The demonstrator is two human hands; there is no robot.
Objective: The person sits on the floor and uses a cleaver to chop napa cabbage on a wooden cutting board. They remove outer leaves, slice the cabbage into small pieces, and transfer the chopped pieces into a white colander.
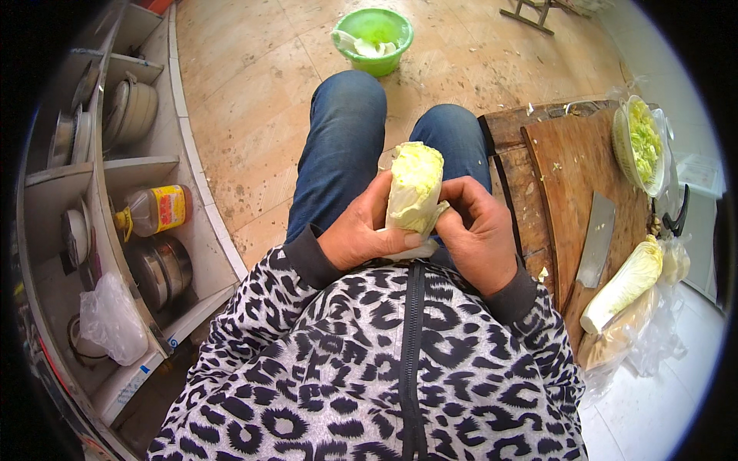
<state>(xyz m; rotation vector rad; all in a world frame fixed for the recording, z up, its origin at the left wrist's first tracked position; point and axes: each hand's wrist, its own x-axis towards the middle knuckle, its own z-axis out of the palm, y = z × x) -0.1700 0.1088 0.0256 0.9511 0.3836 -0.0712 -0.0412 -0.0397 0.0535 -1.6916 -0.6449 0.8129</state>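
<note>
A pale napa cabbage (415, 192) with a yellow leafy top is held upright above my lap. My left hand (360, 227) is wrapped round its left side and base, thumb across the front. My right hand (478, 230) pinches a leaf edge low on the cabbage's right side, fingers curled. On the wooden board to my right lies a cleaver (596, 240) with a broad grey blade. Beside it rests a second, whole napa cabbage (623, 284), its white base toward me.
A green basin (374, 65) with white leaves inside stands on the tiled floor beyond my knees. A basket (644, 146) of yellow-green leaves sits at the far end of the cutting board (573, 165). Shelves (142, 170) at left hold pots and an oil bottle (157, 211).
</note>
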